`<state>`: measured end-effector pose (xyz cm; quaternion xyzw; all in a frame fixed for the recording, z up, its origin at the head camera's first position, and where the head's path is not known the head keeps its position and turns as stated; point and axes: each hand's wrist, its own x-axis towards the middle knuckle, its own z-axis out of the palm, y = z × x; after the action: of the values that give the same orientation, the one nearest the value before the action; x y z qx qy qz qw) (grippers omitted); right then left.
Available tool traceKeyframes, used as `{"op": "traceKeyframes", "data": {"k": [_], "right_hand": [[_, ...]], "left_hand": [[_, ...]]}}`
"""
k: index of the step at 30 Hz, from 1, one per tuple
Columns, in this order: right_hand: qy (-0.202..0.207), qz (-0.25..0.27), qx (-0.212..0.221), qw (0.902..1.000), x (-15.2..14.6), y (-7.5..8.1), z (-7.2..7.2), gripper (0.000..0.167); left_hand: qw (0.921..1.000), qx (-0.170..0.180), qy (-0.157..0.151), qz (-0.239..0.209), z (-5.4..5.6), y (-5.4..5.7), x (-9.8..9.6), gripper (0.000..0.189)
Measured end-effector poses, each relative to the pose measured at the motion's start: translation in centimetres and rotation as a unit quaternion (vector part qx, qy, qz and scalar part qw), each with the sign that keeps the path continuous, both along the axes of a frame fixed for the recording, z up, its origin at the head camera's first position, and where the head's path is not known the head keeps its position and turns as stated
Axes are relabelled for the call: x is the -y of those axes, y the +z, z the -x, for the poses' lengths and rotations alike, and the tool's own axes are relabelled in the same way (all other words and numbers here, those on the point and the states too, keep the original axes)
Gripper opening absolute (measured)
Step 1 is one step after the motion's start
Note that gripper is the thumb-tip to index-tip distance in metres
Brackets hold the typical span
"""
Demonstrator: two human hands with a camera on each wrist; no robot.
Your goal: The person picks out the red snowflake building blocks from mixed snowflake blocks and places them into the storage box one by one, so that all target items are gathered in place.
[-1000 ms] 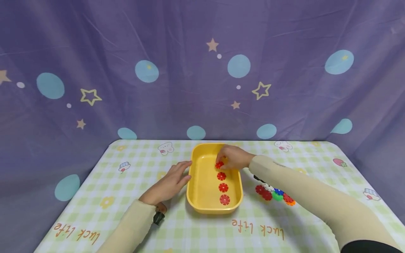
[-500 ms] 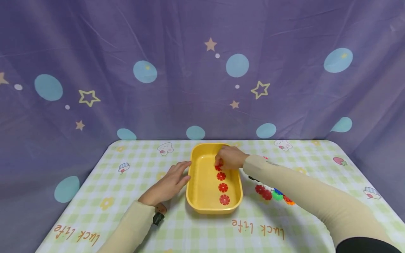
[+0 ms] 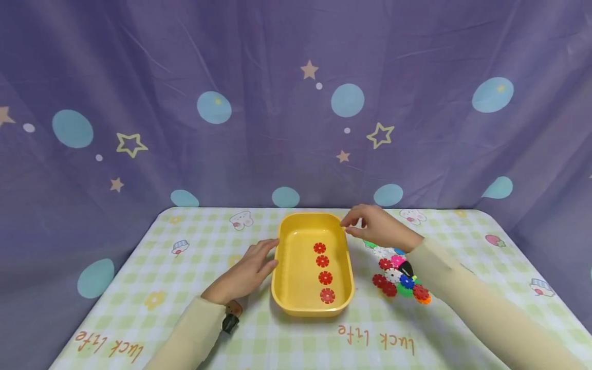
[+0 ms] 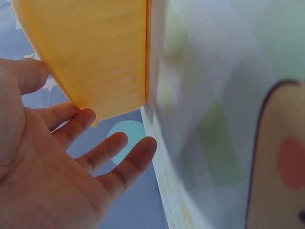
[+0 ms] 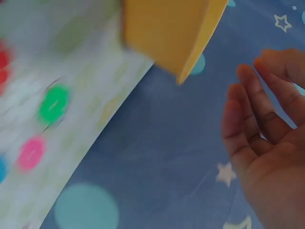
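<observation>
Starting big: got a patterned purple fabric backdrop (image 3: pixel 268 144) hanging behind a cloth-covered desk in pale green-and-white check (image 3: pixel 199 257). Can see a yellow rectangular plastic tray with rounded corners (image 3: pixel 293 270) in the middle of the desk.

Next size down, can see a bare left hand (image 3: pixel 242 273) at the tray's left side, touching the rim with fingers spread fairly wide, not gripping. Over by the far right of the rim, can make out a bare right hand (image 3: pixel 376 226) with fingers loosely bent, thumb and index near each other, nothing visible between. Looks clear of the tray in the right wrist view.

Just right of the tray, can spot a loose pile of mixed-colour plastic discs (image 3: pixel 392 276), partly hidden by a cream right sleeve (image 3: pixel 472 303). Down to the small stuff: count four red notched plastic discs (image 3: pixel 322 261) inside the tray, lined up along its right half.

Would call it partly done: got four reds neatly placed, with at least four more visible outside. Can't tell the full pile count.
</observation>
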<state>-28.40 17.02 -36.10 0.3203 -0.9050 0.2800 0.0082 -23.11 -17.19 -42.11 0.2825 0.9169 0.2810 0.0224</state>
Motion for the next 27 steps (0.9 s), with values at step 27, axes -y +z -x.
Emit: {"op": "traceKeyframes", "data": {"k": [27], "right_hand": [[0.024,-0.09,0.056,0.9941,-7.1,-6.9,-7.2,0.029]], "left_hand": [[0.9999,-0.009,-0.007,-0.008,0.1,0.0,-0.1,0.052]]}}
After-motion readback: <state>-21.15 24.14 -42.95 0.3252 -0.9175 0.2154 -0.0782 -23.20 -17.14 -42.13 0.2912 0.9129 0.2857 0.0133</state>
